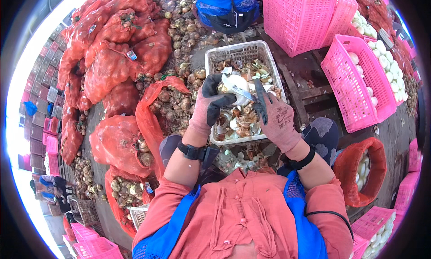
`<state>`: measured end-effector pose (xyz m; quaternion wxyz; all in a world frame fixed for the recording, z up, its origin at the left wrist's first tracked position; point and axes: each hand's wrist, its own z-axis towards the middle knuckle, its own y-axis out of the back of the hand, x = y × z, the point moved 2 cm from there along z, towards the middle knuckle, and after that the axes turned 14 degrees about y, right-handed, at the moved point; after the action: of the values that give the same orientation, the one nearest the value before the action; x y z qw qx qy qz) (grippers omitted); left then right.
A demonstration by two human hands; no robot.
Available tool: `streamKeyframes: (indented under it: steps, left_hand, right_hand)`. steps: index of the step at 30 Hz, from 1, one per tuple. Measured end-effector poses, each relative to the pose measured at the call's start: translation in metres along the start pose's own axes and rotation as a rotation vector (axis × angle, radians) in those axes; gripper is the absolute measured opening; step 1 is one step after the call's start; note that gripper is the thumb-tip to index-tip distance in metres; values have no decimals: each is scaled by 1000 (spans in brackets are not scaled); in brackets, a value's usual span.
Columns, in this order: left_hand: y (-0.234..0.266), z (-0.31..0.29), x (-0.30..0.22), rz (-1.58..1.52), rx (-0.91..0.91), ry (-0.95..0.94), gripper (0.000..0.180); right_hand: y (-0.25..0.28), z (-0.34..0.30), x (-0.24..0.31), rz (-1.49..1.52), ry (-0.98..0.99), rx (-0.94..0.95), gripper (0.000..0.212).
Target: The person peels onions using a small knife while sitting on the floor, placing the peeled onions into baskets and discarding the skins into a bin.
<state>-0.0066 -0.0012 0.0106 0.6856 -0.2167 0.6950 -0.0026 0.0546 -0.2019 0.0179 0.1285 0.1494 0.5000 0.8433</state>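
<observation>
My left hand (208, 104), in a pink glove with dark fingers, is closed around a pale peeled onion (238, 82). A knife (244, 93) lies with its blade against the onion's near side. My right hand (276, 117), gloved the same way, grips the knife; its handle is mostly hidden by the fingers. Both hands hover over a white plastic crate (272, 57) that stands between my knees. Onion skins and trimmings (242, 120) fill the crate.
Unpeeled onions (186, 32) lie heaped at the left beside red mesh sacks (121, 57). A pink crate (359, 86) on the right holds some white onions. An open red sack (379, 169) near my right elbow contains peeled onions. Pink crates (294, 19) are stacked at the back.
</observation>
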Motion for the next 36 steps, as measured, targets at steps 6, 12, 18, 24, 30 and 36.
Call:
streamKeyframes:
  steps: [6,12,18,24,30,36]
  left_hand:
    - [-7,-2,4,48,49,90,56]
    - [-10,-3,5,144,153,49,60]
    - [-13,-19,2,-78,242,112,72]
    - [-11,-12,-9,-95,149,0,66]
    - [-26,-8,-8,55,189,-130,77]
    - [-25,-4,14,-17,237,97,72]
  right_hand:
    - [-5,3,-18,472,-53,-183,59]
    - [-8,3,-31,1558,-573,30,44]
    - [-48,-12,-59,1787,-642,-47,22]
    - [-51,-15,-40,1851,-736,-12,30]
    - [-43,7,-17,2125,-625,-71,37]
    - [-33,11,-28,1797,-673,-238,36]
